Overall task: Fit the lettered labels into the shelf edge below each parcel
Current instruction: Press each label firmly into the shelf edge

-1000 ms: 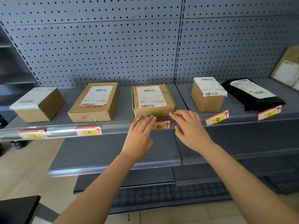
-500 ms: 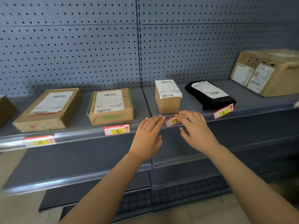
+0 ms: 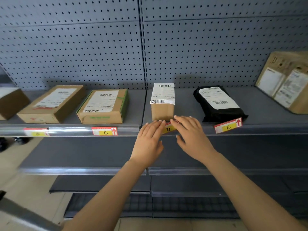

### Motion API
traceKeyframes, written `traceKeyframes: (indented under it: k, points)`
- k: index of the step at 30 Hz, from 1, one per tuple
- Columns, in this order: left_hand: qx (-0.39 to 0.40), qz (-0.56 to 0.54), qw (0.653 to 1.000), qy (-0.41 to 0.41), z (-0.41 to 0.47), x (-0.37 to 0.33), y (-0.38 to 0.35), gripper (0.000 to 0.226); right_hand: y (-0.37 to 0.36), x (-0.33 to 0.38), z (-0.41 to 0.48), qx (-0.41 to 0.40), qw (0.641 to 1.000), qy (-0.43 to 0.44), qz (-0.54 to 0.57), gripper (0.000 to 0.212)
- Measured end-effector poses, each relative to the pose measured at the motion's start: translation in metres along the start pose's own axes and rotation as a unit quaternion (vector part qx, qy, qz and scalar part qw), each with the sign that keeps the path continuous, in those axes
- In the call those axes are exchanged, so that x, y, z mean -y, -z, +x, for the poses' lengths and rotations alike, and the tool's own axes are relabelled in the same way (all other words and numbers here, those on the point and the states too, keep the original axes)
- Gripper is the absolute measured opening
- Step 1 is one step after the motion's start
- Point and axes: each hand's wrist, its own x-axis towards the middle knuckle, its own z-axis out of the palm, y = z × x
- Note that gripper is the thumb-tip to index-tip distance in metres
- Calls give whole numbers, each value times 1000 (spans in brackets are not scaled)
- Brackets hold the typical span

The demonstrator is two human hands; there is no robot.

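A red, white and yellow label marked D (image 3: 168, 129) lies tilted at the shelf edge (image 3: 126, 130) below a small upright cardboard parcel (image 3: 162, 109). My left hand (image 3: 149, 140) rests flat with its fingertips on the label's left end. My right hand (image 3: 191, 135) has its fingertips on the label's right end. Label C (image 3: 105, 131) sits straight in the clear edge strip under a green-taped box (image 3: 103, 106). Label E (image 3: 228, 125) lies crooked on the edge below a black bagged parcel (image 3: 218, 104). A blurred label (image 3: 35, 132) sits further left.
Two more cardboard boxes (image 3: 50, 104) (image 3: 11, 102) stand at the left, and a large box (image 3: 286, 80) at the back right. A pegboard wall (image 3: 150, 44) backs the shelf. Lower grey shelves (image 3: 86, 170) jut out under my arms.
Both hands moved right from label C, now seated in the strip, to label D. The view shifted right with them, then settled back slightly.
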Motion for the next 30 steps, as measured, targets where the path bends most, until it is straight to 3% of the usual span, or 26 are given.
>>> traceKeyframes:
  k: [7, 30]
  points:
    - [4, 7, 1000, 8, -1, -1, -6, 66, -3, -5, -3, -27, 999, 18, 19, 49]
    - [17, 41, 998, -45, -1, 12, -1, 67, 1, 5, -13, 7, 999, -27, -26, 48]
